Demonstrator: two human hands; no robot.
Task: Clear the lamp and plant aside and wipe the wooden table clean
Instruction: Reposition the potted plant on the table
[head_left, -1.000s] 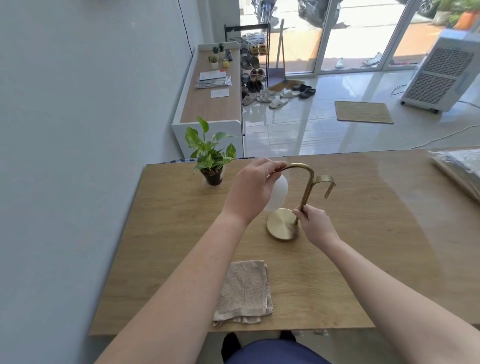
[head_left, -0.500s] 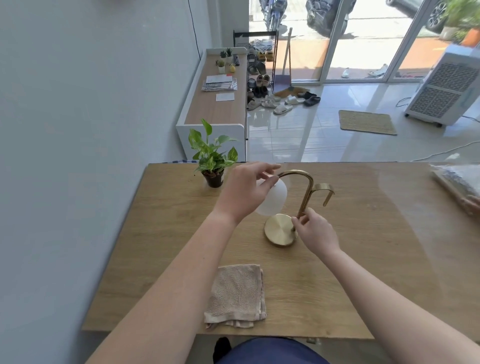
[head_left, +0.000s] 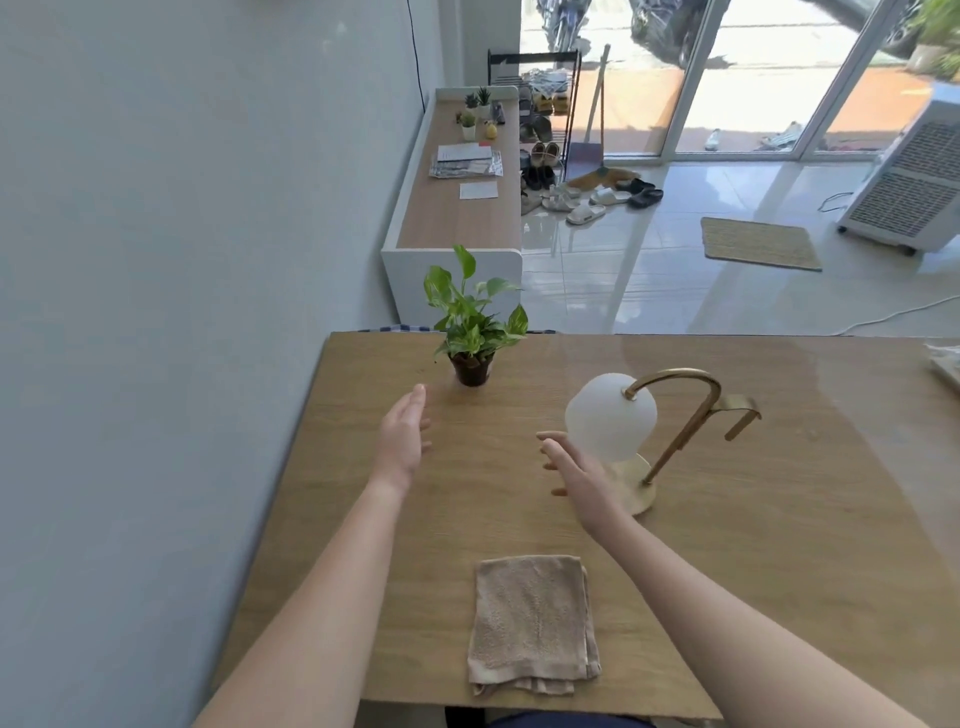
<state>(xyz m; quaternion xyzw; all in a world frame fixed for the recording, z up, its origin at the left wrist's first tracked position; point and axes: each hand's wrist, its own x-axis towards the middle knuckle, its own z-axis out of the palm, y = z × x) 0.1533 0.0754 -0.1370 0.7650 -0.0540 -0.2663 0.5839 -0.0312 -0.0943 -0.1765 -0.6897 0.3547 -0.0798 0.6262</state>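
Plant (head_left: 471, 325) beyond open empty left hand (head_left: 401, 441), lamp (head_left: 639, 431) beside open right hand (head_left: 574, 470), folded cloth (head_left: 532, 623) nearest

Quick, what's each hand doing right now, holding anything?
Left hand: open, empty, short of the potted plant.
Right hand: open, empty, beside the lamp.
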